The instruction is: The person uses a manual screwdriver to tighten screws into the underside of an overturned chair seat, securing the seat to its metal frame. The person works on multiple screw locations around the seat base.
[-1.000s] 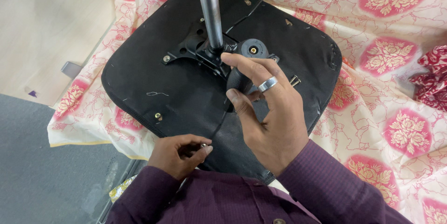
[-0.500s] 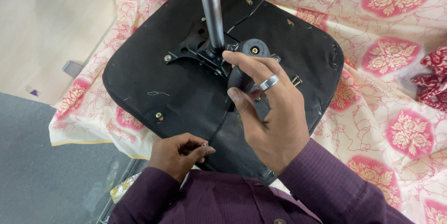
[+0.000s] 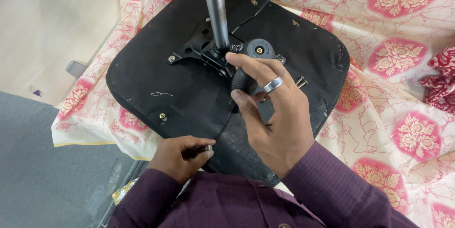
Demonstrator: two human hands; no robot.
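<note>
Black fabric-covered chair seat (image 3: 156,86) lay upside down on a floral cloth (image 3: 393,34) spread over the table; only the head view was available. A chrome gas-lift column (image 3: 217,12) rose from the black metal mounting plate (image 3: 199,50) bolted at the seat's centre, with a round knob (image 3: 259,49) beside it and a thin cable (image 3: 256,8) running off toward the far edge.

Handling, as judged: seat bulky and moderately heavy, padding soft under a stiff base; column smooth and likely slippery, so the plate or seat rim offers the surer hold. Small screws would be easy to drop.

Right hand (image 3: 275,119), ring on one finger, reached forward over the seat, wrist bent down, fingers (image 3: 246,64) curled around a dark rounded handle (image 3: 244,82) just beside the plate; what the handle belonged to could not be told. Two loose screws (image 3: 301,82) lay on the seat near that hand.

Left hand (image 3: 182,157) rested low at the seat's near edge, fingers pinched narrow on a small metal screw (image 3: 207,148). Another fastener (image 3: 162,116) sat fixed in the seat close above it.
</note>
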